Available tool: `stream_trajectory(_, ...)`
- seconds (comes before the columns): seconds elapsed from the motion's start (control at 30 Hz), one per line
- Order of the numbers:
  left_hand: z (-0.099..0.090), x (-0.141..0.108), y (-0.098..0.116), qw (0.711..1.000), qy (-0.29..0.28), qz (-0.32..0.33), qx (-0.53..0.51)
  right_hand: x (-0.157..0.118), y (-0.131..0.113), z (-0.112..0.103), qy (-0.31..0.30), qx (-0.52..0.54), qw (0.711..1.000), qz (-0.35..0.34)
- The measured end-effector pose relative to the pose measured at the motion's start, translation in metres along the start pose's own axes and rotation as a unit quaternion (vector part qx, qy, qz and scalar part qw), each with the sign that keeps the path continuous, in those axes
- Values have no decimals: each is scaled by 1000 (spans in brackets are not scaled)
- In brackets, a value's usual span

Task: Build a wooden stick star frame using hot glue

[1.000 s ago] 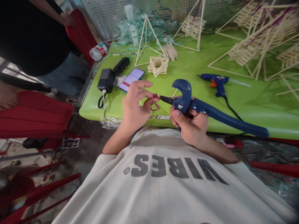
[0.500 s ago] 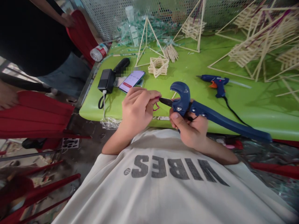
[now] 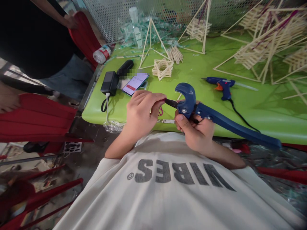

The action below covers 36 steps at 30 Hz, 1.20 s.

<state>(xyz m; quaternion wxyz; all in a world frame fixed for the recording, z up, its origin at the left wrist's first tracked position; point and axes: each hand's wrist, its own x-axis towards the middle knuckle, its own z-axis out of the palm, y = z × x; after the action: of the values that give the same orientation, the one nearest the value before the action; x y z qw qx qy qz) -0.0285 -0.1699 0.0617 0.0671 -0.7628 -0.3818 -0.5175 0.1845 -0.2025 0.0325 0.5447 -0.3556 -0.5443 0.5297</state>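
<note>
Blue-handled cutters (image 3: pixel 185 99) lie across my right hand (image 3: pixel 198 132), whose thumb and fingers are wrapped round them near the pivot. The long handle reaches out to the right, and the dark pointed blade points left. At the blade's tip, my left hand (image 3: pixel 141 111) pinches a purple-pink string (image 3: pixel 160 111), which hangs in a small loop below the fingertips. Beyond my hands, a small lattice of wooden sticks (image 3: pixel 162 69) sits on the green table (image 3: pixel 192 70), with a stick pyramid frame (image 3: pixel 150 38) behind it.
A glue gun (image 3: pixel 222 83) lies right of centre, its cord running towards the near edge. A lit phone (image 3: pixel 135 83) and a black power bank (image 3: pixel 109 83) lie on the left. More stick frames (image 3: pixel 268 44) fill the back right. A person (image 3: pixel 31 38) stands at the left.
My left hand and the string have shifted very slightly to the right. The cutters' long handle has dipped and moved a little to the right, with my right hand still round them.
</note>
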Motion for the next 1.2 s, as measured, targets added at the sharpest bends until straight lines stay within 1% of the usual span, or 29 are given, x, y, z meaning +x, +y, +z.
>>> stream_trajectory(0.13,-1,0,1,1000,-16,10,3,-1,1,2,-5,16,1000,-20)
stream_trajectory(0.2,-2,-1,1,1000,-23,4,-13,-2,4,3,-10,20,1000,-19)
stream_trajectory(0.3,-2,-5,0,998,-46,-21,-35,-3,8,6,-5,17,1000,-9)
stream_trajectory(0.37,-1,-7,0,998,-54,-19,-15,-2,9,10,5,30,999,-11)
stream_trajectory(0.43,0,-9,-1,999,-37,8,25,-1,8,14,14,57,998,-13)
stream_trajectory(0.5,1,-10,0,998,-12,38,53,0,5,16,9,87,996,-5)
stream_trajectory(0.57,0,-10,2,997,-6,43,60,0,4,17,-4,106,994,10)
stream_trajectory(0.7,-5,-6,9,996,-49,21,71,-1,6,15,-9,97,995,33)
stream_trajectory(0.83,-7,-3,13,997,-56,14,49,0,10,16,-4,105,994,17)
stream_trajectory(0.93,-8,-3,16,997,-68,1,21,0,12,17,1,109,994,4)
stream_trajectory(1.0,-9,-5,18,997,-69,-19,-7,1,13,18,7,108,994,3)
stream_trajectory(1.1,-10,-8,19,992,-62,-74,-78,2,13,20,14,113,993,1)
stream_trajectory(1.2,-11,-9,18,977,-50,-139,-152,1,14,22,26,120,992,-7)
